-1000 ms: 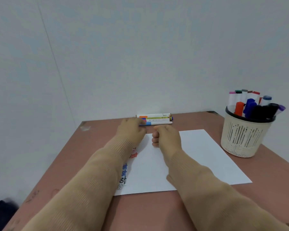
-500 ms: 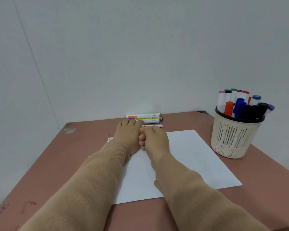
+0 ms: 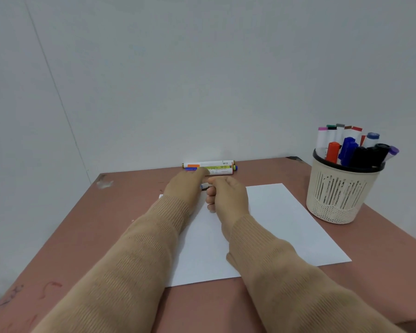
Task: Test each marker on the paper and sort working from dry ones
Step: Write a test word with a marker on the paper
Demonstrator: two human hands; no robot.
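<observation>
Head view: the marker (image 3: 204, 187) lies crosswise between my grips; right grip (image 3: 226, 195) pinches it, left grip's (image 3: 184, 187) hold I cannot tell.

White rectangular sheet of paper (image 3: 286, 224): flat on the tabletop before me. Three white-barrelled markers (image 3: 216, 167): lying side by side along the wall, beyond the sheet. Blue-tipped marker (image 3: 204, 187): mostly hidden, pinched by my right hand (image 3: 228, 197) over the sheet's far edge. Capped mixed-colour markers (image 3: 353, 146): upright in the cream slotted plastic basket (image 3: 339, 198), right of the sheet.
</observation>
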